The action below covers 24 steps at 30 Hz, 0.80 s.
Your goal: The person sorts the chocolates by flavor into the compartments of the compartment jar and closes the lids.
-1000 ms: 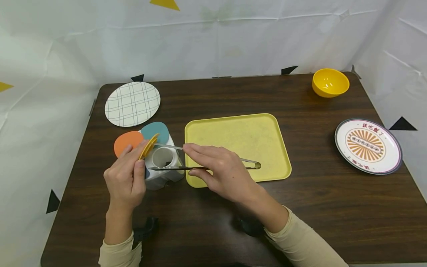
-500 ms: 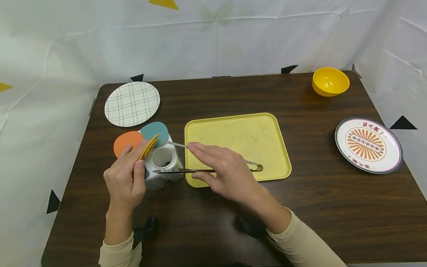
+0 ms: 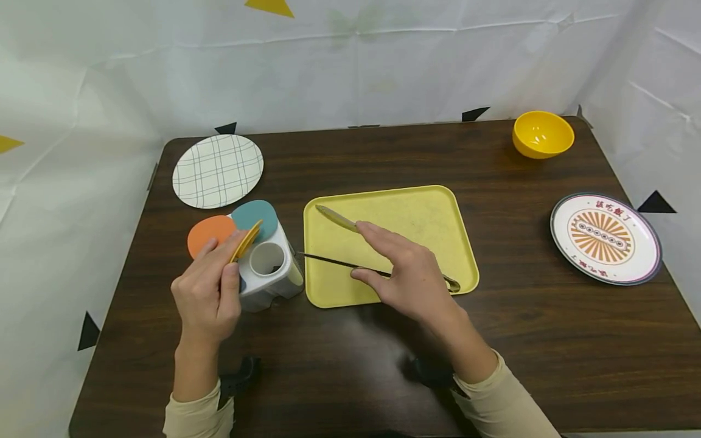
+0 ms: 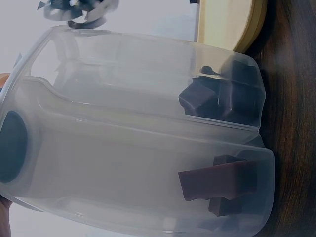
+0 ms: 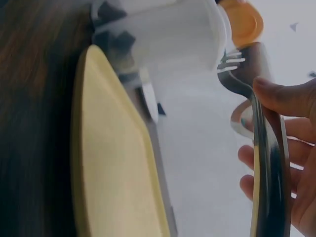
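My left hand (image 3: 205, 298) holds up the round yellow lid (image 3: 246, 241) of a translucent container (image 3: 282, 284) with several compartments. The uncovered compartment shows a round opening. Through its walls in the left wrist view, dark brown chunks (image 4: 212, 180) lie at the bottom. My right hand (image 3: 413, 280) grips metal tongs (image 3: 334, 261), thumb on one arm and fingers along the other. The arms are spread, and nothing sits between the tips. One tip is a fork shape, seen in the right wrist view. In the head view the tongs overlap the yellow tray (image 3: 416, 213).
Orange (image 3: 210, 236) and teal lids (image 3: 257, 218) cover other compartments. A checked plate (image 3: 218, 171) lies behind the container. A yellow bowl (image 3: 542, 135) stands at the back right, with a patterned plate (image 3: 605, 239) in front of it. White sheeting (image 3: 405, 73) rises behind the table.
My right hand has moved right with the tongs, from over the container's opening to over the yellow tray. My left hand stays at the yellow lid.
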Each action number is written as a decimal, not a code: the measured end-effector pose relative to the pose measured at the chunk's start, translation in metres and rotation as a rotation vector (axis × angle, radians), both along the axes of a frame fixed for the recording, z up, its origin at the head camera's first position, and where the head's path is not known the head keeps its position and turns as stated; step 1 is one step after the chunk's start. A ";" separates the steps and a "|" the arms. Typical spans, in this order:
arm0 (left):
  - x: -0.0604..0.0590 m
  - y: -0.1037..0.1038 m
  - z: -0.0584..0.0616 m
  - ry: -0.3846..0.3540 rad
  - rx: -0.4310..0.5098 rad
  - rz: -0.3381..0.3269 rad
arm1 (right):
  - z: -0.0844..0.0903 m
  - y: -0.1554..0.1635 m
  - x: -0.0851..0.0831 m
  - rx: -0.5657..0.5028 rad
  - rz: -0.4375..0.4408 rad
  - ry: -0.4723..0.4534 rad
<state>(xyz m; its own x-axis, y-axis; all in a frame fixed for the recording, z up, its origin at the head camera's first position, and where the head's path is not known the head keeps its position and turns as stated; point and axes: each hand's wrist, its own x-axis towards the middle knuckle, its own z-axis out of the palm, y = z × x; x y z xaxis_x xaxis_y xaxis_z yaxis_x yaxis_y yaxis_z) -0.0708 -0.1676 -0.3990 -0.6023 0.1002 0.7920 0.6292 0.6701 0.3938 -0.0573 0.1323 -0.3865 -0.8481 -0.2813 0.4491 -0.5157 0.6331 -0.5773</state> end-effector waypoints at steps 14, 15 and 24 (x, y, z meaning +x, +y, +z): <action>0.000 0.000 -0.002 0.005 -0.004 0.003 | -0.015 0.059 -0.006 0.002 -0.426 -0.213; 0.000 0.000 -0.002 0.005 -0.004 0.002 | -0.017 0.064 -0.007 0.008 -0.457 -0.221; 0.000 -0.001 -0.001 -0.006 -0.009 0.001 | -0.030 0.105 -0.008 0.008 -0.745 -0.349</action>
